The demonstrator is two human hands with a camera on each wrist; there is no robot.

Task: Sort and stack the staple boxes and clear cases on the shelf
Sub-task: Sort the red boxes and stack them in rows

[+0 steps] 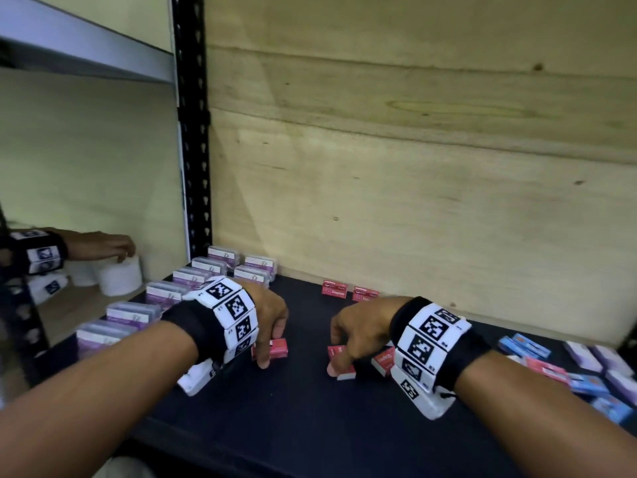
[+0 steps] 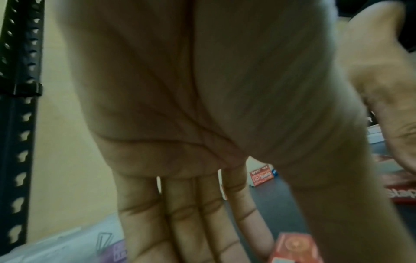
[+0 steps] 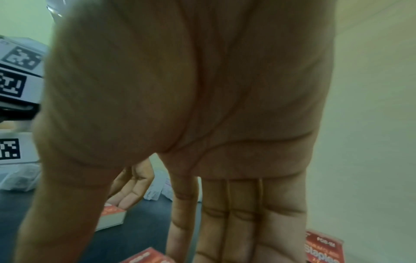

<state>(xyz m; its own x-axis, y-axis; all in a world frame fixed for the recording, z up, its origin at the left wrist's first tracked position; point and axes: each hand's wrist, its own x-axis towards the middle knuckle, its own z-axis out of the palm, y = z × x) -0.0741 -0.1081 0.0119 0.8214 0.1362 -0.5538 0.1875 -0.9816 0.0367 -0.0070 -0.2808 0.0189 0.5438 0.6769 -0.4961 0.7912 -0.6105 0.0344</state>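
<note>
On the dark shelf (image 1: 303, 401), my left hand (image 1: 271, 350) pinches a red staple box (image 1: 281, 350) between thumb and fingers. The left wrist view shows the fingers (image 2: 180, 222) pointing down, with that box (image 2: 294, 249) beside the index finger. My right hand (image 1: 339, 355) pinches a second red staple box (image 1: 348, 371), seen between thumb and fingers (image 3: 146, 256) in the right wrist view. A third red box (image 1: 383, 361) lies just right of it. Two more red boxes (image 1: 334, 290) stand by the back wall. Clear cases with purple labels (image 1: 162, 294) line the left side in rows.
A loose pile of blue, red and purple boxes (image 1: 586, 370) lies at the right end. A black perforated upright (image 1: 191, 132) bounds the bay on the left. Beyond it another person's hand (image 1: 110, 246) rests on a white roll (image 1: 120, 277). Plywood (image 1: 413, 167) closes the back.
</note>
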